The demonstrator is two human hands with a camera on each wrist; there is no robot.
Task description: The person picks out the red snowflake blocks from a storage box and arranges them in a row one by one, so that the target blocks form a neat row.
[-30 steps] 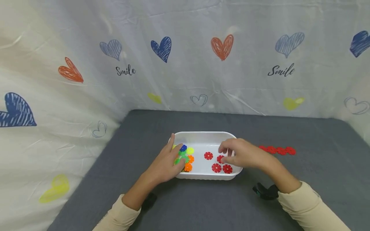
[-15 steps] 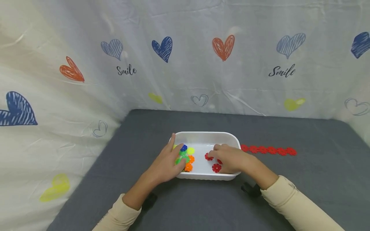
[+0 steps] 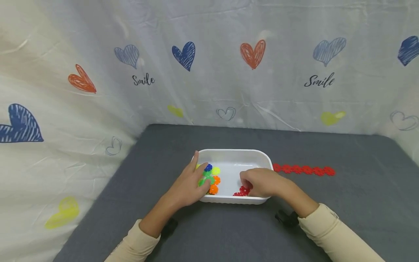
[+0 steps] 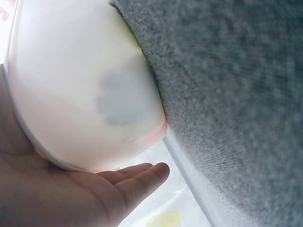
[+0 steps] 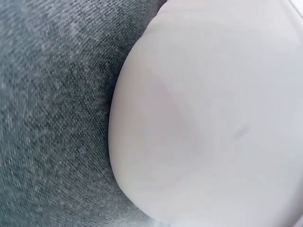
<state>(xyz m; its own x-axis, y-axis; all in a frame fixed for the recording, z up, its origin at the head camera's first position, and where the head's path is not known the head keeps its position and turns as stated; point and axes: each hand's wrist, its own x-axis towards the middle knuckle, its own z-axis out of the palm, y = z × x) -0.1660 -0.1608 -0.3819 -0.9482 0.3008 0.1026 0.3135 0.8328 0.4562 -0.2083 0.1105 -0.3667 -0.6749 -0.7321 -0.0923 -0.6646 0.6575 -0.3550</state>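
A white plastic tray (image 3: 232,200) sits on the grey cloth-covered table. My left hand (image 3: 186,185) grips its left end, thumb and one finger inside the rim; other fingers (image 4: 142,182) lie along the outside wall. Under and beside that hand are green flower-shaped discs (image 3: 208,178), orange discs (image 3: 214,189), a yellow disc (image 3: 215,170) and a blue disc (image 3: 208,167). Inside the tray's right end, my right hand (image 3: 263,182) curls its fingers round red flower-shaped discs (image 3: 243,191) by the near wall; the hand partly hides them. The right wrist view shows only tray wall and cloth.
A row of several red flower-shaped discs (image 3: 307,170) lies on the table (image 3: 327,203), stretching right from the tray. Behind the table hangs a white curtain (image 3: 209,87) printed with hearts.
My right hand moved left into the tray, uncovering more of the red row, and its fingers curled. The red discs there were drawn together toward the near wall. My left hand stayed put.
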